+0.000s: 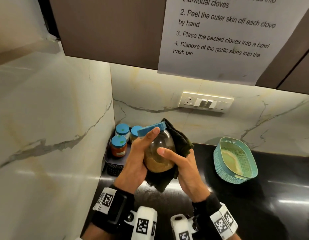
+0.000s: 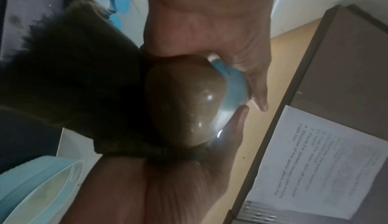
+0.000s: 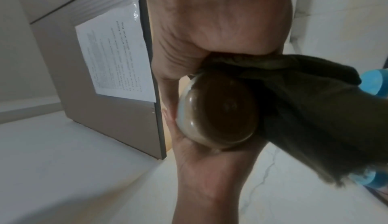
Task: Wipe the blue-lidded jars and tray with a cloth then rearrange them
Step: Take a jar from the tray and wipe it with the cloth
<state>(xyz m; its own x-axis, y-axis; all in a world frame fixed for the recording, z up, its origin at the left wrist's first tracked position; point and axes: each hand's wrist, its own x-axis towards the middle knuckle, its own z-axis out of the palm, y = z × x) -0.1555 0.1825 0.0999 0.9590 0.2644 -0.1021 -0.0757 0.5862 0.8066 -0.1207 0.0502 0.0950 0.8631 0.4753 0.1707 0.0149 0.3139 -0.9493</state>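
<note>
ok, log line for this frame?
step: wiping jar | left hand: holds jar | right hand: presses cloth on it | tray: three jars left

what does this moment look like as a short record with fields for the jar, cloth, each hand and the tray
held jar: large blue-lidded jar, brownish contents, lifted above the black counter, tilted
cloth: dark cloth wrapped behind and under the held jar
left hand: left hand grips the jar's side, a fingertip at the lid
right hand: right hand presses the cloth to the jar, thumb across the glass
tray: dark tray in the corner, three small blue-lidded jars standing in it
other: teal basket on the counter to the right
</note>
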